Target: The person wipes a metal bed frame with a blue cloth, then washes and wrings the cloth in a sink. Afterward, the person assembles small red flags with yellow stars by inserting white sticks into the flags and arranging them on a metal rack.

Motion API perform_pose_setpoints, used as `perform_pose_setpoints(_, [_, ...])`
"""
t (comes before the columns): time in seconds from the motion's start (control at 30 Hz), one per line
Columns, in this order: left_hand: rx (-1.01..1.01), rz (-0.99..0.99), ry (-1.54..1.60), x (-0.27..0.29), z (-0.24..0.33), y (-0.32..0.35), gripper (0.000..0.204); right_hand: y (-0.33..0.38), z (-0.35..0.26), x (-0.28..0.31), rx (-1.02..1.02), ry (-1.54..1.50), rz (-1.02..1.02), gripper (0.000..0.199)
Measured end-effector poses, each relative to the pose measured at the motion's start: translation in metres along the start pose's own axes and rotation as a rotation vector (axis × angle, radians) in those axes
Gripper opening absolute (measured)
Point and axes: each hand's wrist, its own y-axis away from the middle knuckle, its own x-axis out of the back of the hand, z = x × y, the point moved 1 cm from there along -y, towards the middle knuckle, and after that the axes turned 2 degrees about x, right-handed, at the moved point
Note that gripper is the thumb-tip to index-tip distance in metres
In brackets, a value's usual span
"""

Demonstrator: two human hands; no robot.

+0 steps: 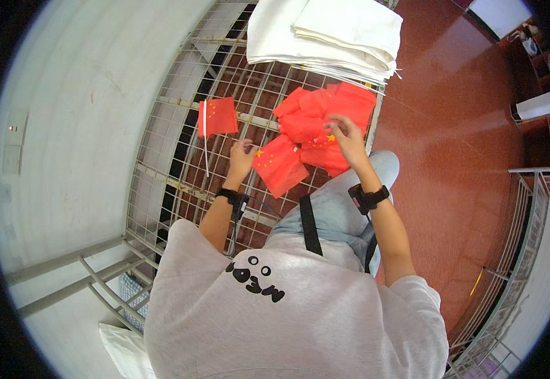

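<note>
Flag handling over an open wire-grid worktop: drop-through and snag hazards.

The left hand (240, 159) pinches a thin white stick (254, 147) beside a loose small red cloth flag with yellow stars (279, 165); the right hand (346, 137) has its grip spread on the heap of red cloth flags (322, 117). The white wire-grid worktop (161, 158) has open cells, so a released stick could fall through or a hem could snag. One finished red flag on a white stick (215, 120) lies left with open room; folded white cloth (325, 35) bounds the far edge.
</note>
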Motion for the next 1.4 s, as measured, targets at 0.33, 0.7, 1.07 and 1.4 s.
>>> perform_pose_setpoints(0.33, [0.121, -0.252, 0.023, -0.002, 0.02, -0.001, 0.026, 0.0, 0.004, 0.012, 0.025, 0.002, 0.047, 0.021])
perform_pose_setpoints(0.7, [0.147, -0.097, 0.399, 0.032, 0.021, -0.015, 0.021, -0.02, 0.022, 0.028, 0.0, 0.043, 0.057, 0.021])
perform_pose_setpoints(1.07, [-0.062, -0.204, 0.476, 0.0, 0.114, -0.057, 0.015, -0.125, 0.049, 0.109, -0.159, 0.972, 0.092, 0.023])
perform_pose_setpoints(1.4, [0.0, -0.222, 0.286, -0.064, 0.084, -0.067, 0.024, -0.176, 0.12, 0.146, -0.145, 1.487, 0.112, 0.015])
